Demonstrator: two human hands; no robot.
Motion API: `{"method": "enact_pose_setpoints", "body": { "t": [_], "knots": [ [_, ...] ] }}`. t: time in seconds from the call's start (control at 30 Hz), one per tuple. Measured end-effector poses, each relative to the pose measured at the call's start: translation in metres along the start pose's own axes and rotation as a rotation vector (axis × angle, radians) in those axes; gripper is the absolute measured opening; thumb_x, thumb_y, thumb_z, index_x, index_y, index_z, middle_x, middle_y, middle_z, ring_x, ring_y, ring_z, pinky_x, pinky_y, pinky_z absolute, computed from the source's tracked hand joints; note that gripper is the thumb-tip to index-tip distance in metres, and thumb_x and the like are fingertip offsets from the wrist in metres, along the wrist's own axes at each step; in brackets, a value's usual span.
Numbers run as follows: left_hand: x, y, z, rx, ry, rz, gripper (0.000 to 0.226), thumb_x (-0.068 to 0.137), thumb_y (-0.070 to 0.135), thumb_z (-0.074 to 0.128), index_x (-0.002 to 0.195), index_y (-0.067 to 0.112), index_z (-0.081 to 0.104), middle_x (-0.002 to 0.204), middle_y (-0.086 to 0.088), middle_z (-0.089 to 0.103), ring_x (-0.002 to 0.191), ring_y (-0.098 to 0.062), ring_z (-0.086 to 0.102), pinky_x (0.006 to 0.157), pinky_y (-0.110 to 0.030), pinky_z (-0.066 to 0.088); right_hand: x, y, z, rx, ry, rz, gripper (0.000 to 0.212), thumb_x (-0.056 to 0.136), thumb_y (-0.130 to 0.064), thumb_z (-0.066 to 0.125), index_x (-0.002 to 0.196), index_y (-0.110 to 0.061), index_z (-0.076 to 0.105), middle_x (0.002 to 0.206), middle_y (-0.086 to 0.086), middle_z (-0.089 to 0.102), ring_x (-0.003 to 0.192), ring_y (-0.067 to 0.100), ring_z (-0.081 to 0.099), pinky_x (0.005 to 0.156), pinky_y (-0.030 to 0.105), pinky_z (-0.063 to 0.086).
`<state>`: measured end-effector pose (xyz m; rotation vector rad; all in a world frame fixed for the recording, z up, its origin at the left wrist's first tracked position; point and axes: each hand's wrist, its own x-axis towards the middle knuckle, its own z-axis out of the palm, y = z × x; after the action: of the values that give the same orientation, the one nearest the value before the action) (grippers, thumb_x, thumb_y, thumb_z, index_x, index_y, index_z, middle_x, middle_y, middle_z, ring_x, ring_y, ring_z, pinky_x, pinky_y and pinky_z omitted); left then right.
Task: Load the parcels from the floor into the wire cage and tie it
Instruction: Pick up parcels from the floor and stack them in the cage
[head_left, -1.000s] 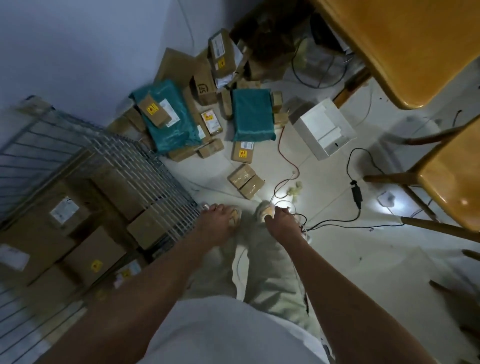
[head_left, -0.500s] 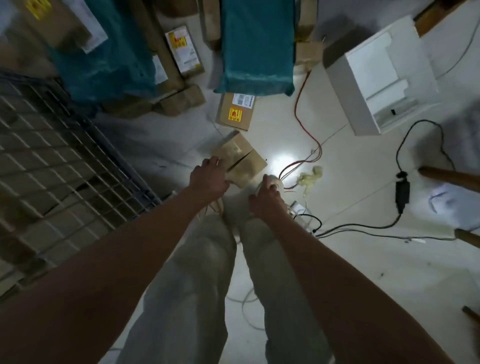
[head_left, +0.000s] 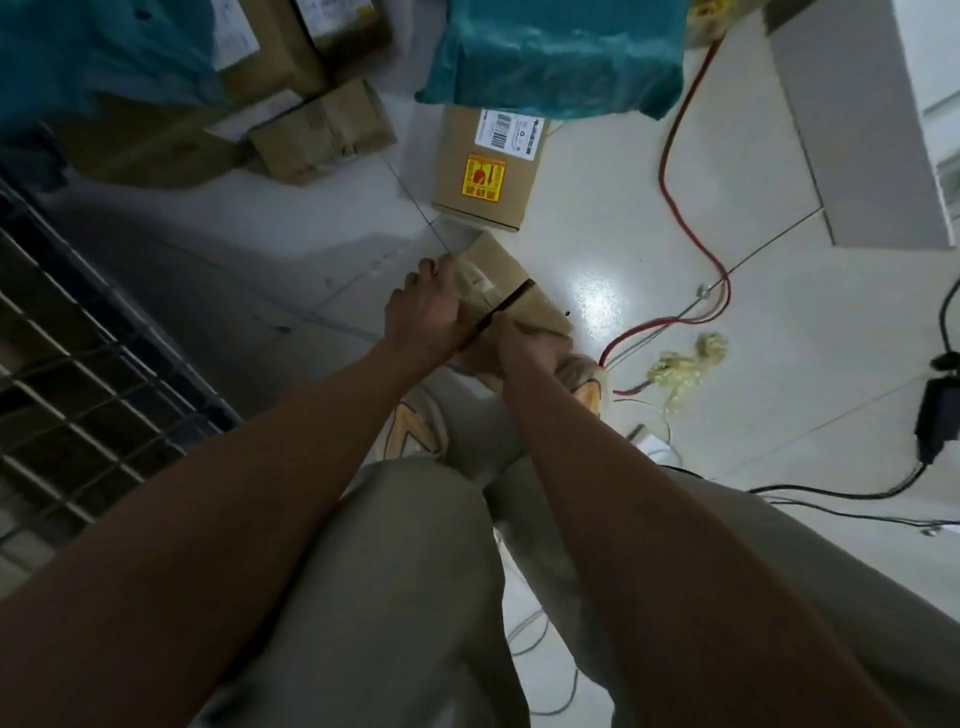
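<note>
Two small brown cardboard parcels lie side by side on the floor in front of my feet. My left hand (head_left: 423, 317) grips the left parcel (head_left: 485, 270) at its left edge. My right hand (head_left: 527, 345) holds the right parcel (head_left: 543, 309) at its near end; its fingers are hidden under the box. The wire cage (head_left: 78, 353) stands at the left with its mesh side facing me. More parcels lie beyond: a brown box with a yellow sticker (head_left: 488, 166), a teal bag (head_left: 556, 52) and another teal bag (head_left: 93, 57).
A red cable (head_left: 675, 171) and black cables with a power adapter (head_left: 937, 421) run over the white floor at the right. A tuft of pale yellow string (head_left: 680, 364) lies near my right foot. A white open box (head_left: 857, 124) stands at the upper right.
I have bent down towards the floor, so the view has closed in. Both hands have gone from hanging over my feet to the two small brown parcels and taken hold of them.
</note>
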<state>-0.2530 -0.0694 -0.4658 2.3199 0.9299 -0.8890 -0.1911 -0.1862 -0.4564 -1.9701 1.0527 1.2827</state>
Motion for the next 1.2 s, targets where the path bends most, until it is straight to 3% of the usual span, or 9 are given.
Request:
{"method": "enact_pose_setpoints", "body": {
  "t": [0.13, 0.27, 0.37, 0.5, 0.7, 0.83, 0.9, 1.07, 1.2],
  "knots": [
    [-0.009, -0.003, -0.001, 0.023, 0.002, -0.075, 0.077, 0.078, 0.051, 0.074, 0.134, 0.010, 0.040, 0.125, -0.015, 0.048, 0.110, -0.035, 0.055, 0.069, -0.040, 0.042, 0.005, 0.004, 0.000, -0.037, 0.046, -0.102, 0.088, 0.082, -0.044, 0.075, 0.145, -0.022, 0.019, 0.131, 0.011, 0.049, 0.115, 0.033, 0.056, 0.093, 0.037, 0.050],
    [-0.020, 0.002, -0.002, -0.252, -0.055, -0.193, 0.080, 0.078, 0.054, 0.075, 0.134, 0.012, 0.037, 0.130, -0.015, 0.046, 0.118, -0.037, 0.051, 0.082, -0.046, 0.048, -0.005, 0.006, -0.010, -0.182, 0.060, -0.167, 0.075, 0.083, -0.048, 0.066, 0.139, -0.022, 0.023, 0.131, 0.011, 0.053, 0.117, 0.035, 0.057, 0.100, 0.048, 0.051],
    [-0.030, 0.002, -0.009, -0.423, -0.082, -0.201, 0.083, 0.071, 0.064, 0.076, 0.125, 0.016, 0.035, 0.116, -0.012, 0.061, 0.104, -0.034, 0.064, 0.080, -0.044, 0.053, -0.014, 0.007, -0.026, -0.271, 0.082, -0.273, 0.079, 0.073, -0.052, 0.070, 0.135, -0.021, 0.032, 0.129, 0.011, 0.056, 0.120, 0.035, 0.055, 0.104, 0.051, 0.048],
    [-0.072, 0.006, -0.035, -0.528, -0.038, -0.280, 0.081, 0.065, 0.059, 0.084, 0.120, 0.021, 0.039, 0.097, 0.000, 0.068, 0.087, -0.027, 0.067, 0.074, -0.035, 0.053, -0.056, -0.001, -0.059, -0.431, 0.150, -0.471, 0.080, 0.067, -0.056, 0.079, 0.128, -0.023, 0.039, 0.122, 0.007, 0.055, 0.111, 0.033, 0.061, 0.094, 0.046, 0.053],
    [-0.184, 0.007, -0.140, -0.807, -0.020, -0.321, 0.070, 0.057, 0.049, 0.095, 0.105, 0.024, 0.052, 0.088, 0.003, 0.071, 0.080, -0.021, 0.071, 0.076, -0.046, 0.061, -0.216, -0.029, -0.117, -0.548, 0.110, -0.623, 0.090, 0.061, -0.054, 0.082, 0.128, -0.020, 0.032, 0.122, 0.009, 0.044, 0.111, 0.039, 0.059, 0.091, 0.046, 0.052],
    [-0.287, 0.028, -0.256, -0.998, 0.019, -0.280, 0.061, 0.070, 0.022, 0.095, 0.118, 0.010, 0.059, 0.105, -0.009, 0.072, 0.098, -0.033, 0.072, 0.079, -0.054, 0.062, -0.363, -0.055, -0.173, -0.578, 0.129, -0.703, 0.096, 0.061, -0.060, 0.083, 0.131, -0.023, 0.028, 0.121, 0.006, 0.041, 0.115, 0.038, 0.055, 0.087, 0.045, 0.049],
    [-0.333, 0.049, -0.318, -1.068, 0.071, -0.229, 0.057, 0.077, 0.017, 0.090, 0.124, 0.010, 0.059, 0.113, -0.007, 0.069, 0.107, -0.031, 0.070, 0.084, -0.048, 0.062, -0.434, -0.065, -0.203, -0.569, 0.157, -0.775, 0.095, 0.064, -0.061, 0.081, 0.131, -0.020, 0.027, 0.120, 0.008, 0.040, 0.115, 0.039, 0.054, 0.086, 0.046, 0.048],
    [-0.423, 0.094, -0.419, -1.149, 0.193, -0.168, 0.102, 0.049, 0.055, 0.089, 0.133, 0.018, 0.045, 0.121, -0.004, 0.064, 0.109, -0.020, 0.067, 0.094, -0.045, 0.058, -0.570, -0.088, -0.251, -0.535, 0.153, -0.963, 0.101, 0.062, -0.067, 0.075, 0.139, -0.019, 0.031, 0.128, 0.011, 0.047, 0.114, 0.038, 0.057, 0.091, 0.046, 0.051],
    [-0.471, 0.091, -0.431, -1.175, 0.366, -0.261, 0.101, 0.046, 0.062, 0.096, 0.124, 0.027, 0.042, 0.111, 0.003, 0.063, 0.101, -0.016, 0.068, 0.085, -0.044, 0.061, -0.632, -0.094, -0.257, -0.590, 0.037, -1.125, 0.101, 0.067, -0.062, 0.078, 0.144, -0.016, 0.031, 0.135, 0.012, 0.045, 0.124, 0.036, 0.049, 0.099, 0.045, 0.046]
  ]
}}
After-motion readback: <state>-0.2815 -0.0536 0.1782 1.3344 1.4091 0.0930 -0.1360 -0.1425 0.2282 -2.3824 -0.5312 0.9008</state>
